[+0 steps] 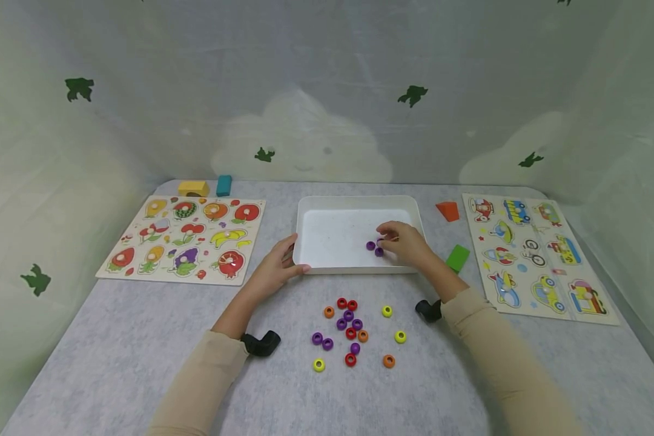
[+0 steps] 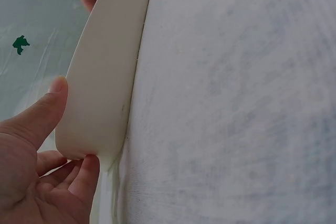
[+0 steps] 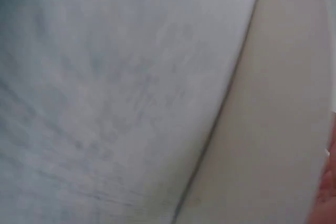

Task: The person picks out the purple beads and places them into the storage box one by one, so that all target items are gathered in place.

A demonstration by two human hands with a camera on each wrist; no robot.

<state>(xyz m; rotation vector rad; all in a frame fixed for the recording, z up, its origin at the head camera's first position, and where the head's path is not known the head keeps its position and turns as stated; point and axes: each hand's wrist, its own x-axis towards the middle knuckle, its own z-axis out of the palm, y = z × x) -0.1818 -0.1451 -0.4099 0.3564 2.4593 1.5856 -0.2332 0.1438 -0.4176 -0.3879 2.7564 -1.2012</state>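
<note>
Our left hand (image 1: 275, 266) grips the white tray (image 1: 332, 236) at its near-left corner; inside, our right hand (image 1: 406, 243) adjoins purple beads (image 1: 370, 245), hold unclear.

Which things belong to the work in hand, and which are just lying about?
Work in hand:
white tray, left hand gripping it
purple beads inside, near the right hand
probably beads outside the tray

Apparently lying about:
fruit puzzle board
vehicle puzzle board
yellow block, blue block, orange block, green block
</note>
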